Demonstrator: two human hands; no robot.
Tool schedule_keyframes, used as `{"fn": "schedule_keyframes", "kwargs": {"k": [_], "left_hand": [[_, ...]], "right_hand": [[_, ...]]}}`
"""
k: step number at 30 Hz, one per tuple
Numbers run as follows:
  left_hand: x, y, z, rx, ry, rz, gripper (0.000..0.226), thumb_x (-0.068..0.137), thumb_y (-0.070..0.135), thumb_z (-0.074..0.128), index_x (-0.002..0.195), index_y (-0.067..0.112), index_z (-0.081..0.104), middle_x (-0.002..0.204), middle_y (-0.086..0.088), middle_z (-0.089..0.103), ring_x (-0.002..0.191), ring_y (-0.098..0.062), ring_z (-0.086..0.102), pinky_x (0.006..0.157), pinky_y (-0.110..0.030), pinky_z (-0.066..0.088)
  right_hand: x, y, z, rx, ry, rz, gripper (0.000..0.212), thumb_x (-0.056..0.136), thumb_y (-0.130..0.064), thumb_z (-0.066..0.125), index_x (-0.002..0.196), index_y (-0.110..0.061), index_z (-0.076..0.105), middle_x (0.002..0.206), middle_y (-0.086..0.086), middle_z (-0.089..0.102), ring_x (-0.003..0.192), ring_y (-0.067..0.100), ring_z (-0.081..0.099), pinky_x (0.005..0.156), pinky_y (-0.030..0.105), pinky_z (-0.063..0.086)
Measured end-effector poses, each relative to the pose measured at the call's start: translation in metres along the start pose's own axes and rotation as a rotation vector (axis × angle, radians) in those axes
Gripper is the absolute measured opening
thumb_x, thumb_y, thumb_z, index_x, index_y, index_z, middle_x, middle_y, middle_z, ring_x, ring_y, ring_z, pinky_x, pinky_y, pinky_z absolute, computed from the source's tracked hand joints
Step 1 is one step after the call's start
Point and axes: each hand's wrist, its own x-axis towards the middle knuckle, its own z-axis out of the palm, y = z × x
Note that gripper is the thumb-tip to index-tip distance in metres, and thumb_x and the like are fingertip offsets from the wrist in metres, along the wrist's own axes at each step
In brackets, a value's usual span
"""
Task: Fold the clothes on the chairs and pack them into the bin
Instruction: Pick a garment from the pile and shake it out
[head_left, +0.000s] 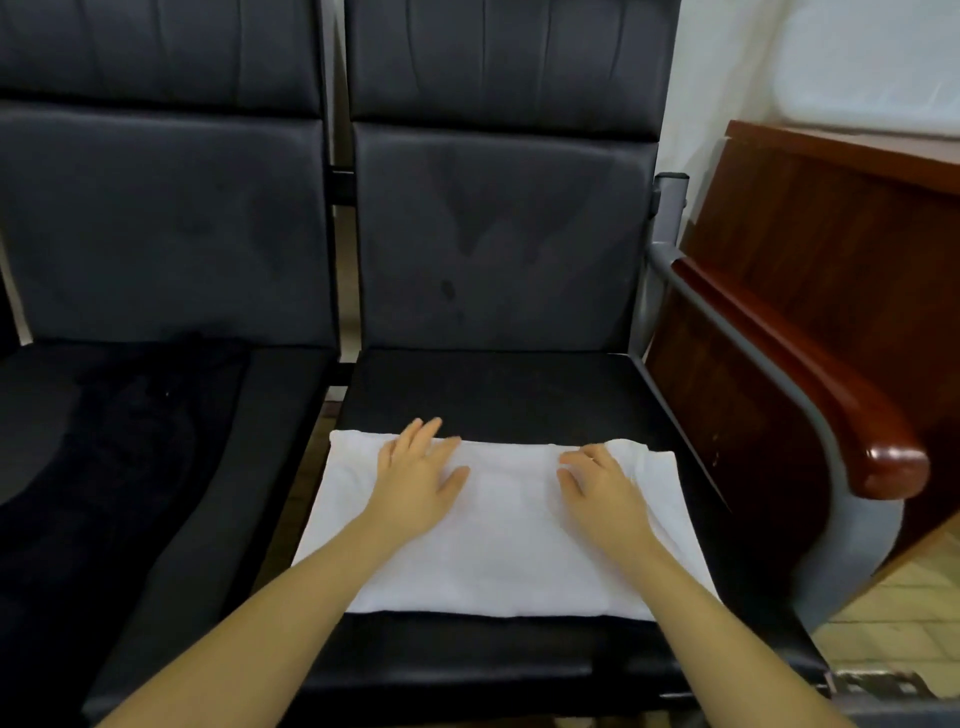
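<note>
Two hands lie flat on a white garment (498, 540) spread over the seat of the right chair (498, 384). The left hand (415, 483) rests palm down near the cloth's far left corner, its fingers (421, 434) straight and fanned wide, their tips reaching just past the far edge onto the black seat. The right hand (597, 483) rests palm down toward the far right part of the cloth, its fingers (582, 457) gently bent and spread, the tips pressing close to the far edge, holding nothing between them. Between the two sets of fingers the cloth lies smooth; beyond the right fingers, toward the far right corner, it bunches into a small fold. The garment is a broad folded rectangle, its near edge close to the seat's front, under both forearms.

Left of the left fingers, on the neighbouring left chair (156, 223), a dark garment (130, 441) lies loose and rumpled across the seat, hard to tell apart from the black upholstery. Right of the right fingers, a wooden armrest (810, 379) runs along the chair's side on a grey metal frame, and beyond it stands a brown wooden table (831, 218). No bin shows in this view.
</note>
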Motion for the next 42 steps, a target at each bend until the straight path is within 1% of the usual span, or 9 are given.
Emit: {"fn": "schedule_keyframes", "kwargs": {"k": [3,7,14,19,23,31,35,38,42], "left_hand": [[-0.021,0.010,0.007,0.045,-0.217,0.036,0.058,0.095,0.058,0.020,0.149,0.036,0.019,0.160,0.003,0.000,0.146,-0.020,-0.006,0.116,-0.043,-0.001],[-0.046,0.009,0.010,0.092,-0.337,-0.049,0.058,0.095,0.061,0.014,0.147,0.046,-0.003,0.158,0.010,-0.014,0.145,-0.018,-0.016,0.113,-0.051,-0.010],[-0.083,0.014,-0.001,0.081,-0.335,-0.059,0.057,0.094,0.062,0.017,0.148,0.045,0.006,0.159,0.008,-0.005,0.146,-0.020,-0.009,0.113,-0.051,-0.005],[-0.081,0.033,-0.005,0.156,-0.212,-0.052,0.057,0.097,0.055,0.023,0.147,0.030,0.023,0.157,-0.001,0.014,0.145,-0.026,0.005,0.115,-0.046,-0.001],[-0.079,0.057,0.003,0.109,-0.144,0.104,0.055,0.099,0.050,0.025,0.149,0.027,0.021,0.159,0.000,0.011,0.146,-0.022,0.003,0.117,-0.042,-0.001],[-0.056,0.109,0.025,0.023,-0.168,0.304,0.049,0.101,0.041,0.027,0.147,0.026,0.028,0.158,0.002,0.015,0.146,-0.017,0.006,0.116,-0.037,0.003],[-0.051,0.114,0.037,0.011,-0.268,0.325,0.053,0.099,0.049,0.024,0.150,0.035,0.014,0.159,0.008,0.000,0.146,-0.016,-0.006,0.118,-0.039,-0.003],[-0.050,0.112,0.042,0.030,-0.334,0.318,0.056,0.099,0.053,0.017,0.150,0.038,0.001,0.158,0.012,-0.009,0.145,-0.013,-0.013,0.117,-0.038,-0.009],[-0.049,0.111,0.043,0.038,-0.324,0.311,0.057,0.099,0.052,0.019,0.150,0.037,0.001,0.158,0.012,-0.009,0.145,-0.011,-0.014,0.116,-0.036,-0.011]], "right_hand": [[-0.017,0.004,0.009,-0.156,-0.190,0.025,0.055,0.100,-0.048,0.030,0.150,-0.028,0.022,0.159,-0.002,0.013,0.145,0.019,0.016,0.117,0.038,0.011],[-0.036,0.010,0.009,-0.266,-0.293,0.041,0.060,0.098,-0.057,0.014,0.151,-0.037,-0.003,0.160,-0.008,-0.010,0.147,0.015,-0.009,0.118,0.044,-0.007],[-0.073,0.011,0.004,-0.186,-0.290,-0.048,0.053,0.100,-0.052,0.018,0.151,-0.038,0.011,0.160,-0.011,0.000,0.147,0.012,-0.004,0.118,0.039,-0.005],[-0.077,0.016,-0.006,-0.017,0.014,-0.022,0.039,0.101,-0.032,0.041,0.137,-0.020,0.049,0.146,-0.003,0.043,0.133,0.015,0.038,0.110,0.029,0.022],[-0.072,0.027,-0.015,-0.175,0.198,0.140,0.039,0.100,-0.024,0.042,0.138,-0.015,0.047,0.135,0.004,0.050,0.121,0.022,0.046,0.102,0.033,0.032],[-0.060,0.046,-0.017,-0.289,0.201,0.265,0.044,0.098,-0.009,0.039,0.140,-0.017,0.041,0.127,0.006,0.054,0.112,0.024,0.052,0.098,0.035,0.033],[-0.057,0.053,-0.020,-0.313,0.260,0.256,0.041,0.095,-0.008,0.043,0.136,-0.013,0.046,0.129,0.010,0.051,0.115,0.027,0.049,0.096,0.035,0.036],[-0.050,0.041,-0.015,-0.181,0.164,0.078,0.043,0.100,-0.021,0.042,0.143,-0.019,0.039,0.145,0.003,0.040,0.128,0.019,0.043,0.104,0.029,0.034],[-0.042,0.048,0.000,-0.220,-0.135,0.086,0.054,0.104,-0.039,0.020,0.153,-0.024,0.006,0.161,-0.003,0.004,0.148,0.015,0.004,0.118,0.033,0.005]]}}
